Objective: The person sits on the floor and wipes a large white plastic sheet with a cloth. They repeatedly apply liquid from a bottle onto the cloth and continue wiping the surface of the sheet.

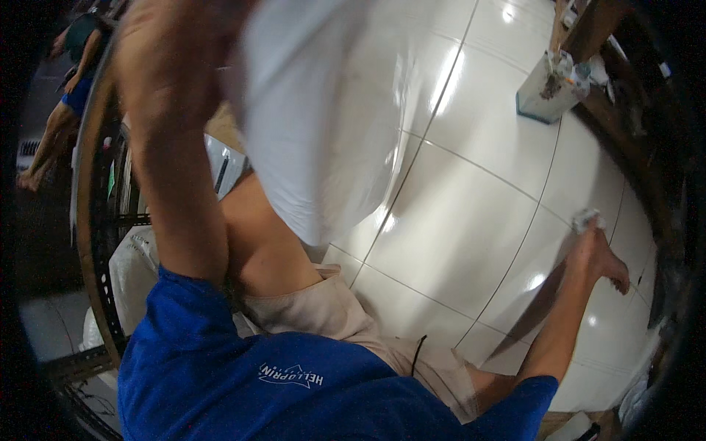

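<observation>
Left hand lifts a white bag while the right hand presses a small white wad onto the tiled floor.

A pale rectangular carton [546,94] with a teal lower edge stands on the glossy white tiled floor [471,220] at the upper right, beside dark wooden furniture, with small bottles on top; its print is too small to tell. The left hand [165,55] is raised close to the camera and blurred, its fingers closed around the top of a large white bag [316,125] that hangs down over the bent knee. The right hand [599,257] reaches out low to the right, fingers curled down, its fingertips resting on a small crumpled white wad [586,218] that lies on the floor.
</observation>
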Tool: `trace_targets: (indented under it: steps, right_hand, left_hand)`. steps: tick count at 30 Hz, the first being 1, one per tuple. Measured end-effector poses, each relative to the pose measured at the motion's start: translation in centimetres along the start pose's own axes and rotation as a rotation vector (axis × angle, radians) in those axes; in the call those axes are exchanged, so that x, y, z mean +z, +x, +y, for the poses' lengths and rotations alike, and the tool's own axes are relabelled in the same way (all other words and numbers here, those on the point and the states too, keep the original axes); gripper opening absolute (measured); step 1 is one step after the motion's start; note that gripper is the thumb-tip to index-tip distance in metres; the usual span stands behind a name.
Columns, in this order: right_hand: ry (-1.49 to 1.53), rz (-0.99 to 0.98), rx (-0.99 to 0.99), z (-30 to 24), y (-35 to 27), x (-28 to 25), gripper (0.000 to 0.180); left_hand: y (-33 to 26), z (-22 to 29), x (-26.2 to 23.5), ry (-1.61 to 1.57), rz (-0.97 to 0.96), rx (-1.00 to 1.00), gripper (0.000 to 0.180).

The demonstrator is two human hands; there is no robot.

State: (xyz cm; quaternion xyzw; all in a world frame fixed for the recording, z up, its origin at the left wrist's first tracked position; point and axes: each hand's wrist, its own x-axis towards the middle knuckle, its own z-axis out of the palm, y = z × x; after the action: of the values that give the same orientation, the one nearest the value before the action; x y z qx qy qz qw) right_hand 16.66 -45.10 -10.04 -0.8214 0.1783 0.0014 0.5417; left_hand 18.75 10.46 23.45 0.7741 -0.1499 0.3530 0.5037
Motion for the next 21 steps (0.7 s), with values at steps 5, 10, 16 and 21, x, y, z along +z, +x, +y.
trace_targets:
  steps: [5,10,16,21]
  right_hand:
    - [0.273,-0.166,0.041,-10.8,-4.9,3.8,0.026]
    - [0.661,-0.202,0.164,-9.5,-11.9,5.6,0.018]
    - [0.811,-0.120,0.177,-11.3,-13.3,4.9,0.015]
    - [0.957,-0.336,0.118,-13.4,-15.8,9.0,0.018]
  left_hand:
    - [4.0,2.0,2.0,-0.322,-0.563,-0.325,0.032]
    - [5.0,1.1,4.9,-0.383,-0.446,-0.608,0.038]
    - [4.9,0.9,5.9,-0.620,-0.213,-0.791,0.048]
    - [1.3,5.0,1.4,-0.973,-0.227,-0.717,0.037]
